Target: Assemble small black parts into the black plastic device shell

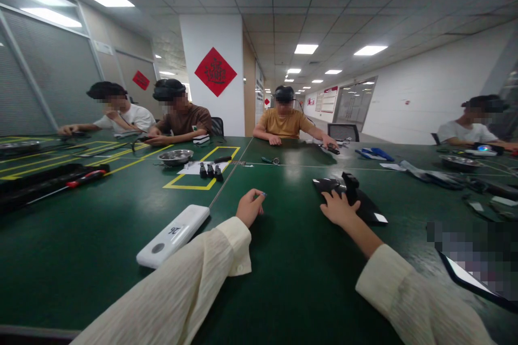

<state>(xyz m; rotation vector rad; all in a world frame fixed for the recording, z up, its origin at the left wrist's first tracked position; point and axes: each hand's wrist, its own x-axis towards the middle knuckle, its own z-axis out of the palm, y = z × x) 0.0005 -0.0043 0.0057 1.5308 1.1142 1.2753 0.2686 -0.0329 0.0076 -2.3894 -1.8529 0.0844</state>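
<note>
**Right hand on the bag**

The step in hand seems to be handling the bag (pixel 371 209), flat on the worktop (pixel 299 264): the right hand (pixel 340 210) rests over its near-left side, fingers spread apart, not wrapped round it. Lifting would call for curling them under. Well left of the bag, the left hand (pixel 248 209) pinches together, seemingly on a bit (pixel 264 194) too small to identify.
</note>
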